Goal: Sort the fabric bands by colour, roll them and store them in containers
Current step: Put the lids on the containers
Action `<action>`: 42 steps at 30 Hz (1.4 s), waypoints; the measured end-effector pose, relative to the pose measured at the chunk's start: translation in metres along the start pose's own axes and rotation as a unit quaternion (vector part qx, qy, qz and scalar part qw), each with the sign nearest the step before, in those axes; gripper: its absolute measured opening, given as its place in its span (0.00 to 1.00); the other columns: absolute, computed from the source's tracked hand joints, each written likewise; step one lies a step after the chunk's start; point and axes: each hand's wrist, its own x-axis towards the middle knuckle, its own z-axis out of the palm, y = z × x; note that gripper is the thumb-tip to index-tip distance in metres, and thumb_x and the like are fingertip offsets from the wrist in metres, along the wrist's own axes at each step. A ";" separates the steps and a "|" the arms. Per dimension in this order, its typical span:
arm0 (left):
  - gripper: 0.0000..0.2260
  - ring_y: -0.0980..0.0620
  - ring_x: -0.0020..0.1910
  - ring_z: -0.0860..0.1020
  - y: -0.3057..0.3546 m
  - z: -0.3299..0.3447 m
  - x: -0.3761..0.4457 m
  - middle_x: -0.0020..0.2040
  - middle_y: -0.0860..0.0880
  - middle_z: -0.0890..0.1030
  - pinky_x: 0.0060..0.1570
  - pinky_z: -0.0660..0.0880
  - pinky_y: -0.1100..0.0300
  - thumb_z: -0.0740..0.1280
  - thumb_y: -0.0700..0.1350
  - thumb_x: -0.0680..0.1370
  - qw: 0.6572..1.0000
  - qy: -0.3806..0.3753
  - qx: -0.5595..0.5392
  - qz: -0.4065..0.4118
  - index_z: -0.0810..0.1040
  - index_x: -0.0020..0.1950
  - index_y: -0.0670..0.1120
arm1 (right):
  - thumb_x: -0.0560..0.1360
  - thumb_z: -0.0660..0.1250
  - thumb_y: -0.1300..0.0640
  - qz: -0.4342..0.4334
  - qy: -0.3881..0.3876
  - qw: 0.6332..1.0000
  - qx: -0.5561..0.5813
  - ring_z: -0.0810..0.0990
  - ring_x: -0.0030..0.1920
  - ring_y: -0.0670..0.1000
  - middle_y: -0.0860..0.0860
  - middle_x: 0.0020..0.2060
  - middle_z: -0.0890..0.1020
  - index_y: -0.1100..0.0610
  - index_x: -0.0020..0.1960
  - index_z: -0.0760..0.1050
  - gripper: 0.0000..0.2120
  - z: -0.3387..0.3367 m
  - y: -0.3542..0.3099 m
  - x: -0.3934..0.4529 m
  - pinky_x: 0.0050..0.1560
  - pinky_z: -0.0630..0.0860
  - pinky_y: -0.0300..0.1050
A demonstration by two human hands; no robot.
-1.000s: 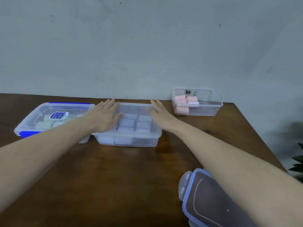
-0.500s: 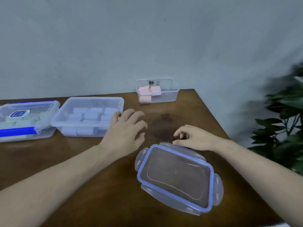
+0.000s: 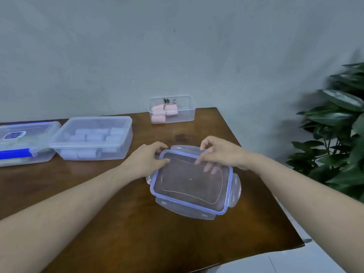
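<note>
On the wooden table [image 3: 118, 223], near its right edge, both hands are gripping the clear blue-rimmed lid [image 3: 190, 183] at its far corners: left hand [image 3: 146, 161] curling on the far-left corner, right hand [image 3: 220, 152] pinching the far edge, fingers showing through the plastic. Lid's long axis is running from far-left to near-right. Left of the lid, well apart, the blue-roll container [image 3: 92, 137] is sitting; beyond the lid, the pink-roll container [image 3: 172, 110].

My one head view looks forward and down from close above the desk [image 3: 118, 223], fingers [image 3: 202, 148] centred, wall beyond them.
</note>
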 end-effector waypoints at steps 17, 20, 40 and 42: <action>0.18 0.39 0.53 0.84 0.037 -0.060 0.068 0.59 0.34 0.81 0.42 0.83 0.52 0.58 0.27 0.78 0.573 0.058 -0.797 -0.183 0.72 0.67 0.34 | 0.79 0.66 0.48 -0.427 0.287 0.790 -0.335 0.79 0.63 0.49 0.40 0.60 0.82 0.46 0.61 0.83 0.12 -0.031 0.002 0.061 0.59 0.77 0.49; 0.14 0.37 0.56 0.82 0.020 -0.066 0.087 0.60 0.34 0.80 0.50 0.82 0.48 0.60 0.27 0.78 0.601 0.065 -0.775 -0.181 0.73 0.63 0.31 | 0.75 0.63 0.31 -0.303 0.292 0.874 -0.244 0.66 0.74 0.45 0.41 0.71 0.72 0.45 0.67 0.77 0.27 -0.032 0.006 0.073 0.74 0.61 0.46; 0.09 0.48 0.47 0.79 -0.045 -0.061 0.207 0.53 0.42 0.81 0.45 0.76 0.56 0.59 0.38 0.81 0.766 0.126 -0.587 -0.231 0.76 0.58 0.41 | 0.73 0.65 0.47 0.059 0.298 0.934 0.190 0.81 0.59 0.50 0.46 0.63 0.80 0.52 0.69 0.73 0.25 -0.082 0.002 0.248 0.65 0.76 0.51; 0.08 0.48 0.46 0.80 -0.041 -0.061 0.199 0.53 0.43 0.80 0.44 0.76 0.56 0.60 0.38 0.81 0.767 0.128 -0.581 -0.242 0.75 0.58 0.42 | 0.69 0.66 0.44 0.069 0.306 0.932 0.182 0.82 0.58 0.50 0.46 0.62 0.80 0.51 0.69 0.73 0.29 -0.078 0.002 0.237 0.63 0.78 0.50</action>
